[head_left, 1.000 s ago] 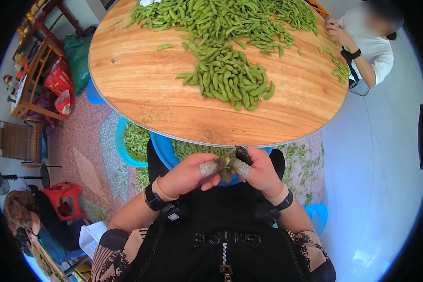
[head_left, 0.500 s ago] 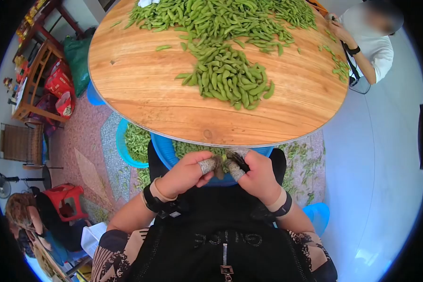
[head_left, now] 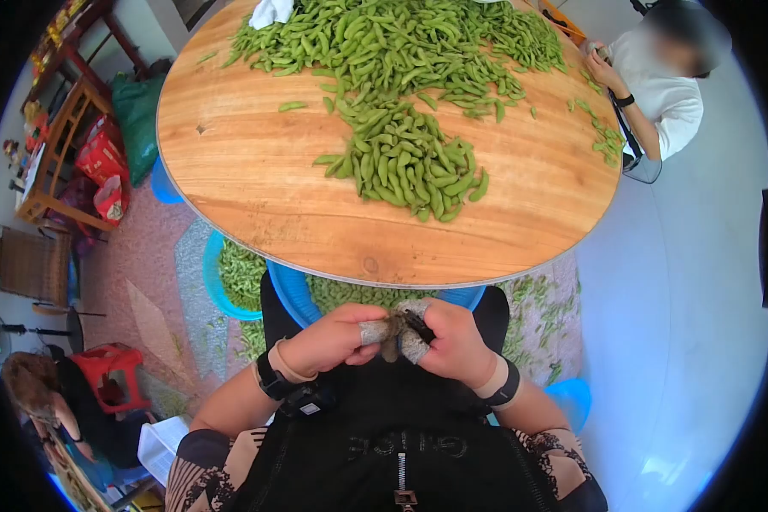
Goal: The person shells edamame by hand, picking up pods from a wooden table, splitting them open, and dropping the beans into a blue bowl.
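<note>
My left hand (head_left: 334, 336) and my right hand (head_left: 454, 340) meet over my lap, just below the table edge. Grey wrapping covers fingertips on both. The left fingers are pinched together, and what they hold, if anything, is hidden. My right hand is closed around a small black tool (head_left: 419, 325), whose exact kind I cannot make out. Below and beyond them, a blue basin (head_left: 291, 294) holds green pods. On the round wooden table (head_left: 256, 196) lies a heap of green soybean pods (head_left: 410, 162), spreading toward the far side.
A turquoise basin (head_left: 212, 275) of pods stands at the left. Loose pods (head_left: 542, 320) litter the floor at right. Across the table sits a person in white (head_left: 674, 111); another person (head_left: 102, 410) is at lower left, near a red stool (head_left: 115, 367).
The view has shifted, so the table and basins sit slightly lower and further left. A green bit visible between my fingertips before no longer shows. Both hands stay together.
</note>
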`<state>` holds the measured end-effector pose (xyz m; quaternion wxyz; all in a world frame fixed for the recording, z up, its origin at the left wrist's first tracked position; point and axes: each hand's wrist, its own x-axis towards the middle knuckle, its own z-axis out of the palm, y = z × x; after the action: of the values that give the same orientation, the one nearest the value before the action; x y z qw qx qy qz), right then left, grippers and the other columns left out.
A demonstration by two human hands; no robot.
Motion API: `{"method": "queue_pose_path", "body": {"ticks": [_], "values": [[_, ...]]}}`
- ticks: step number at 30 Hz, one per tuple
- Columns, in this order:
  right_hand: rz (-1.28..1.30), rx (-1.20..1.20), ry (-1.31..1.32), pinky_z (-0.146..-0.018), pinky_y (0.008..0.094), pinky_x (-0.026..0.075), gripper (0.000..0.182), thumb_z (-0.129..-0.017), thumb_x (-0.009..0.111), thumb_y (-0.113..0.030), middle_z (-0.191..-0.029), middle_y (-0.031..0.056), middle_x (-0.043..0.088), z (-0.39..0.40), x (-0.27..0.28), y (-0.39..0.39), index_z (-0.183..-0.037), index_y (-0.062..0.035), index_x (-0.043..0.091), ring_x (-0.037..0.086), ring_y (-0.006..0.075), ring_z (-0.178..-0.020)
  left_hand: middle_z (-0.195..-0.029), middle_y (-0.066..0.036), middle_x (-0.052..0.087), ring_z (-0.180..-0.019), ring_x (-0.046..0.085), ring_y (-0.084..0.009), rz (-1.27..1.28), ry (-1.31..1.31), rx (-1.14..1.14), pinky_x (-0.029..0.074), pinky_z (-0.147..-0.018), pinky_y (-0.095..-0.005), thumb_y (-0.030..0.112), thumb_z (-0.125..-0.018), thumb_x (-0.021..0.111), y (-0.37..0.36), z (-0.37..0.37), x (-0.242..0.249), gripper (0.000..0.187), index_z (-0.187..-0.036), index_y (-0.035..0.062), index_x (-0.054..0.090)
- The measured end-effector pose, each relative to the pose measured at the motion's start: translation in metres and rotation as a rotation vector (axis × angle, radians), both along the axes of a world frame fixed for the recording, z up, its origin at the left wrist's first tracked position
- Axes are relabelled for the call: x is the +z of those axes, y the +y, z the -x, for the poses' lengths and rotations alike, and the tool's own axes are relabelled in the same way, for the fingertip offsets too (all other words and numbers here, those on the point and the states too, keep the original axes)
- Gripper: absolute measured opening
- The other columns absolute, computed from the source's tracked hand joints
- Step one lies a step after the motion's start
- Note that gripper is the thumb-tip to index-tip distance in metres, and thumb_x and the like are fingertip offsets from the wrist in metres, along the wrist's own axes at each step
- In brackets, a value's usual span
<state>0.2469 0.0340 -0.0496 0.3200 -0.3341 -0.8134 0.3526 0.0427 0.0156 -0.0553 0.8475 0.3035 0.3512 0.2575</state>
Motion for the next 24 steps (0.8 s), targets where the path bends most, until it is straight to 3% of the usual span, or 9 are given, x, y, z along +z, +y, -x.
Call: {"method": "queue_pose_path", "body": {"ticks": [4, 11, 13, 16, 17, 19, 21, 22, 24], "values": [[0.112, -0.049, -0.005, -0.058, 0.0345, 0.047, 0.019, -0.069, 0.071, -0.012, -0.070, 0.0114, 0.058, 0.002, 0.002, 0.001, -0.085, -0.0042, 0.064, 0.059, 0.0306, -0.065, -0.057, 0.000, 0.045, -0.046, 0.038, -0.0052, 0.137, -0.132, 0.046, 0.028, -0.042, -0.0209, 0.016, -0.096, 0.048, -0.004, 0.003, 0.003, 0.018, -0.085, 0.0036, 0.057], [0.096, -0.129, -0.076, -0.057, 0.0356, 0.046, 0.016, -0.068, 0.069, -0.009, -0.070, 0.0137, 0.058, 0.006, 0.007, 0.000, -0.081, -0.0030, 0.062, 0.058, 0.0314, -0.063, -0.061, 0.000, 0.051, -0.047, 0.042, -0.0057, -0.081, 0.037, 0.000, 0.032, -0.045, -0.0198, 0.018, -0.095, 0.051, -0.007, 0.005, 0.003, 0.019, -0.091, 0.0020, 0.060], [0.063, -0.128, -0.116, -0.058, 0.0402, 0.047, 0.017, -0.070, 0.069, -0.011, -0.072, 0.0161, 0.056, 0.008, 0.010, 0.000, -0.081, -0.0024, 0.060, 0.058, 0.0356, -0.067, -0.061, 0.000, 0.051, -0.047, 0.043, -0.0058, -0.142, 0.107, -0.009, 0.033, -0.045, -0.0200, 0.019, -0.094, 0.053, -0.008, 0.015, 0.005, 0.019, -0.092, 0.0018, 0.061], [-0.079, -0.080, -0.114, -0.062, 0.0399, 0.049, 0.017, -0.074, 0.067, -0.010, -0.077, 0.0158, 0.060, 0.008, 0.019, -0.001, -0.089, -0.0036, 0.064, 0.061, 0.0354, -0.072, -0.062, -0.001, 0.054, -0.052, 0.050, -0.0081, -0.332, 0.597, 0.097, 0.040, -0.048, -0.0232, 0.022, -0.089, 0.062, -0.017, 0.038, 0.013, 0.020, -0.083, 0.0031, 0.063], [-0.077, -0.078, -0.113, -0.062, 0.0399, 0.049, 0.017, -0.074, 0.067, -0.010, -0.077, 0.0158, 0.060, 0.007, 0.023, 0.000, -0.089, -0.0036, 0.064, 0.061, 0.0354, -0.072, -0.062, -0.001, 0.054, -0.052, 0.050, -0.0081, -0.330, 0.598, 0.098, 0.040, -0.048, -0.0232, 0.022, -0.089, 0.062, -0.022, 0.049, 0.006, 0.020, -0.083, 0.0031, 0.063], [-0.063, -0.153, -0.223, -0.064, 0.0394, 0.050, 0.018, -0.077, 0.066, -0.011, -0.082, 0.0158, 0.063, 0.002, 0.034, 0.007, -0.095, -0.0050, 0.066, 0.062, 0.0346, -0.074, -0.063, -0.010, 0.056, -0.052, 0.054, -0.0202, -0.724, 1.023, 0.205, 0.043, -0.050, -0.0310, 0.016, -0.083, 0.065, -0.033, 0.075, -0.013, 0.017, -0.084, -0.0002, 0.061], [-0.137, -0.450, -0.219, -0.063, 0.0402, 0.050, 0.017, -0.079, 0.068, -0.014, -0.082, 0.0159, 0.064, -0.005, 0.041, 0.039, -0.094, -0.0058, 0.065, 0.062, 0.0344, -0.073, -0.070, -0.018, 0.059, -0.062, 0.059, -0.0328, -0.673, 1.527, 0.099, 0.046, -0.057, -0.0389, 0.019, -0.076, 0.071, -0.046, 0.104, -0.012, 0.024, -0.082, -0.0012, 0.059], [-0.165, -0.495, -0.225, -0.062, 0.0411, 0.049, 0.023, -0.078, 0.069, -0.016, -0.079, 0.0170, 0.063, -0.008, 0.039, 0.053, -0.097, -0.0040, 0.063, 0.062, 0.0353, -0.071, -0.070, -0.018, 0.059, -0.062, 0.059, -0.0328, -0.673, 1.530, 0.100, 0.046, -0.057, -0.0389, 0.019, -0.076, 0.071, -0.053, 0.113, -0.016, 0.024, -0.082, -0.0012, 0.059], [-0.167, -0.502, -0.295, -0.062, 0.0417, 0.049, 0.024, -0.078, 0.069, -0.017, -0.078, 0.0172, 0.062, -0.014, 0.028, 0.075, -0.096, -0.0029, 0.062, 0.061, 0.0353, -0.070, -0.077, -0.017, 0.064, -0.071, 0.062, -0.0358, -0.681, 1.940, -0.043, 0.048, -0.060, -0.0435, 0.016, -0.070, 0.072, -0.061, 0.120, -0.023, 0.019, -0.079, 0.0039, 0.061]]}}
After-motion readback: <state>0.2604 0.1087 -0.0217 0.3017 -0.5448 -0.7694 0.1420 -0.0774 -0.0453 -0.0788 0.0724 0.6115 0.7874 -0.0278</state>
